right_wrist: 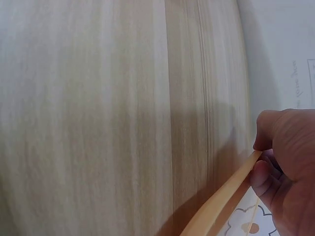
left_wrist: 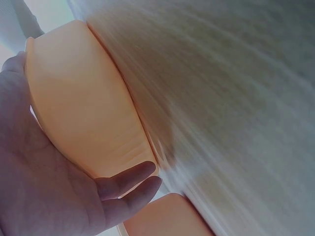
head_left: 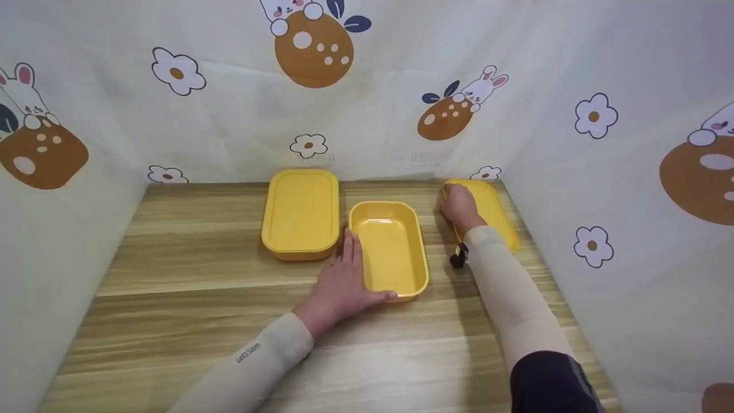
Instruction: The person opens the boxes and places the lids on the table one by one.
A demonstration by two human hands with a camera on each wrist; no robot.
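Note:
An uncovered yellow rectangular box [head_left: 395, 252] stands on the table's middle, its inside bare. My left hand [head_left: 341, 287] lies along its left side, thumb at the near rim and fingers extended by the far left side. In the left wrist view, those fingers [left_wrist: 130, 189] reach along the wall of the box [left_wrist: 78, 98]. At the right back, my right hand [head_left: 460, 205] grips the left edge of a yellow lid [head_left: 494, 209]. The right wrist view shows the lid's rim [right_wrist: 221, 199] pinched between thumb and fingers, with that edge raised off the table.
Left of the uncovered box stands a second yellow box [head_left: 301, 212] with its lid on. Wood-grain table [head_left: 189, 275] surrounds them. Cloth walls with rabbit and flower prints [head_left: 229, 126] close off the back and both sides, the right one near the lid.

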